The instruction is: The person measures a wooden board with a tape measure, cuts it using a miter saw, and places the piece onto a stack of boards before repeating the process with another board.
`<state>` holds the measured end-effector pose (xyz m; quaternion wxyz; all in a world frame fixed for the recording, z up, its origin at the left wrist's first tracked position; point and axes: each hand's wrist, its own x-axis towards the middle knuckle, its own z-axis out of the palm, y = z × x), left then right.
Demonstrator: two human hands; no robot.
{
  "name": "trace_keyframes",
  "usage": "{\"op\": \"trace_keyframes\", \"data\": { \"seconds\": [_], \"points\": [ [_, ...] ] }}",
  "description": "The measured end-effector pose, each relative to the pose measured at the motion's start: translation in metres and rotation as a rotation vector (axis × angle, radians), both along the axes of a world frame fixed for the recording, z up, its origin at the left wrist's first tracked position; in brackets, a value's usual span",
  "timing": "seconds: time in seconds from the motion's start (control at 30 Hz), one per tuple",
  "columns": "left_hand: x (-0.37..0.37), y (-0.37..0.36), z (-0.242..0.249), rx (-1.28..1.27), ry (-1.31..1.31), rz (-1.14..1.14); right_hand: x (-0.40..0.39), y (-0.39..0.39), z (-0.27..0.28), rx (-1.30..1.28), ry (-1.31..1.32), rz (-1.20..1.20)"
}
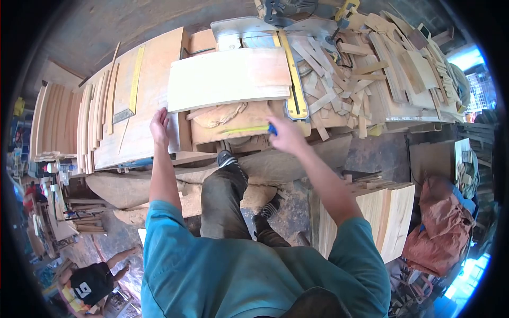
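Note:
A wide pale board point(212, 79) lies across the saw bench in front of me. By its near left corner is my left hand point(160, 129), fingers stretched upward, nothing visible in them. My right hand point(286, 136), slightly blurred by motion, is closed around a blue tape measure point(272, 129). The tape's yellow blade point(244, 129) reaches out leftward over the wooden bench front, below the board's near edge. Just right of the board runs the saw's yellow slotted plate point(297, 79).
A carpenter's square point(135, 85) rests on a large panel at left, beside stacked boards point(55, 122). Wood offcuts point(328, 85) pile up right of the saw. Behind me on the right stands a wooden panel stack point(389, 217). Another person point(93, 283) is at lower left.

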<state>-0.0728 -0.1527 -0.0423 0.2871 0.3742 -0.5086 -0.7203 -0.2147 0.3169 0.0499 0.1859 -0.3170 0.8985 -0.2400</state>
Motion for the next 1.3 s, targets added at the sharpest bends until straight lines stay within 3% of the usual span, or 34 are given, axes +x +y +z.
{"op": "trace_keyframes", "data": {
  "seconds": [0.1, 0.17, 0.27, 0.33, 0.4, 0.47, 0.53, 0.6, 0.7, 0.8, 0.93, 1.03, 1.23, 1.3],
  "points": [
    [-0.005, 0.010, -0.006, -0.039, -0.006, -0.020, 0.022, -0.025, -0.067, -0.078, 0.094, -0.045],
    [-0.008, 0.025, -0.019, -0.538, -0.135, -0.032, 0.021, -0.042, -0.091, -0.150, 0.183, -0.099],
    [-0.011, 0.057, 0.000, -0.974, -0.243, -0.080, 0.010, -0.061, -0.114, -0.174, 0.231, -0.133],
    [-0.016, 0.063, 0.012, -0.969, -0.263, -0.086, 0.012, -0.066, -0.128, -0.273, 0.414, -0.139],
    [-0.016, 0.067, 0.016, -0.963, -0.289, -0.084, 0.019, -0.056, -0.098, -0.316, 0.469, -0.177],
    [-0.019, 0.068, 0.019, -1.094, -0.386, -0.037, 0.018, -0.037, -0.066, -0.336, 0.421, -0.352],
    [-0.019, 0.068, 0.017, -1.057, -0.418, -0.039, -0.016, -0.029, -0.030, -0.425, 0.700, -0.670],
    [-0.020, 0.068, 0.015, -1.027, -0.439, -0.043, -0.050, -0.020, -0.038, -0.224, 0.590, -0.624],
    [-0.029, 0.073, 0.022, -0.963, -0.352, -0.069, -0.086, -0.022, -0.057, -0.308, 0.472, -0.576],
    [-0.050, 0.082, 0.035, -0.863, -0.262, -0.141, -0.108, -0.026, -0.066, -0.378, 0.520, -0.646],
    [-0.076, 0.062, 0.018, -0.735, -0.215, -0.155, -0.130, -0.036, -0.066, -0.334, 0.343, -0.735],
    [-0.085, 0.054, 0.016, -0.893, -0.310, -0.153, -0.136, -0.040, -0.052, -0.303, 0.196, -0.786],
    [-0.090, 0.034, 0.007, -1.066, -0.264, -0.196, -0.141, -0.044, -0.050, -0.226, 0.173, -0.848],
    [-0.090, 0.034, 0.003, -1.195, -0.475, -0.114, -0.141, -0.045, -0.049, -0.224, 0.169, -0.848]
  ]
}}
